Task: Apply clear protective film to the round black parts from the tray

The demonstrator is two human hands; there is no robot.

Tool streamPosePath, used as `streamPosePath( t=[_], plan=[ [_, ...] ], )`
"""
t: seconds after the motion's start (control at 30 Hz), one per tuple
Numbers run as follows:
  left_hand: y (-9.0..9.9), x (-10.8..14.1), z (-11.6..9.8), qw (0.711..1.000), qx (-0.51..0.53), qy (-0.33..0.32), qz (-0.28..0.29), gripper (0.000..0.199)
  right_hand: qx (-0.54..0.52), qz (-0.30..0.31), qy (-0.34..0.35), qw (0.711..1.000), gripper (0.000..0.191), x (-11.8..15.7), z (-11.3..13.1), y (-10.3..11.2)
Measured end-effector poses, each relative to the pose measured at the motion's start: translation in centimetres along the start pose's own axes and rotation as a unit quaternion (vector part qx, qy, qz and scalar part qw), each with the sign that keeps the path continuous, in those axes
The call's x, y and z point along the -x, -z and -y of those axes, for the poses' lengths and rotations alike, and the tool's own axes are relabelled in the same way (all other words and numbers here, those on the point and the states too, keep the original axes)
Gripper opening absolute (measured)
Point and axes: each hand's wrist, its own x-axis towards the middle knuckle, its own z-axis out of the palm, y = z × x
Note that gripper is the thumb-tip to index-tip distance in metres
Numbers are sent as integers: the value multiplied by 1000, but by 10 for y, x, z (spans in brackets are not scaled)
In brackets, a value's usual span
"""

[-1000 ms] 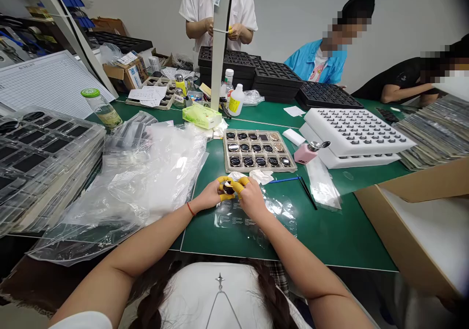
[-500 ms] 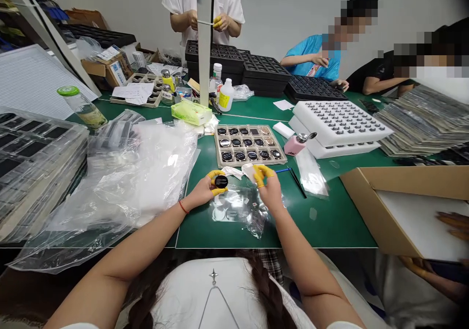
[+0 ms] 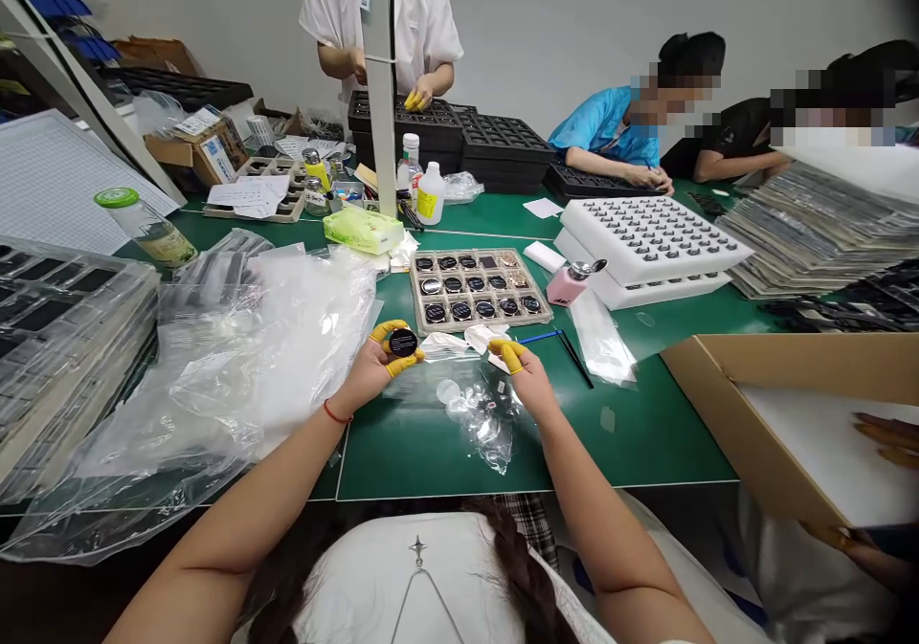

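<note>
My left hand point(image 3: 373, 365), in yellow finger cots, grips a round black disc point(image 3: 403, 342) by its edge. Fine pale print runs across the disc's face. To the right, my right hand point(image 3: 526, 368) has its yellow-covered fingers drawn together above the table; a bit of white shows under them, too small to name. Crumpled white wipes point(image 3: 485, 339) lie just beyond those fingers. Between my hands rest clear plastic film pieces point(image 3: 482, 419). Behind them a compartment tray point(image 3: 540, 318) holds several similar black discs and a few of other colours.
Plastic bags point(image 3: 287, 338) cover the left side. A pink pump bottle point(image 3: 567, 285), black tweezers point(image 3: 576, 359) and white foam trays point(image 3: 650, 242) stand or lie rightward. An open cardboard box point(image 3: 707, 386) is at the right edge, with another person's hand inside. Co-workers sit and stand across the table.
My left hand has moved slightly left with the black disc. My right fingers have come away from the wipe, which now lies on the table. The standing co-worker's hand has lowered to the black trays.
</note>
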Motion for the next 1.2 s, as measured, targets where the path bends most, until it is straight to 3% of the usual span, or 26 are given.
streamPosePath(
  t=[0.1,0.17,0.27,0.33,0.4,0.57,0.67,0.77,0.93,1.2],
  plan=[
    [-6,4,2,999,-25,28,24,59,78,-10,115,990,28,-8,31,-13],
    [-11,7,6,997,-47,35,44,56,132,19,178,975,28,-9,50,-33],
    [-13,9,12,995,-73,19,65,59,133,125,180,967,40,-13,64,-64],
    [-11,7,12,994,-93,20,58,70,114,158,141,971,43,-30,64,-73],
    [-9,5,8,993,-113,22,39,79,115,115,78,984,36,-63,58,-62],
    [-4,-1,1,998,-61,32,4,81,182,-71,-17,981,27,-174,41,6],
    [-1,-4,5,999,-25,34,-9,77,214,-100,-41,971,27,-218,30,25],
    [3,-6,13,999,-17,26,-12,68,230,-76,-29,970,31,-237,19,21],
    [5,-6,15,999,-20,24,-19,58,268,-56,-27,962,29,-246,1,19],
    [2,-6,11,999,-29,45,7,55,425,-44,-162,889,34,-262,-19,32]
  ],
)
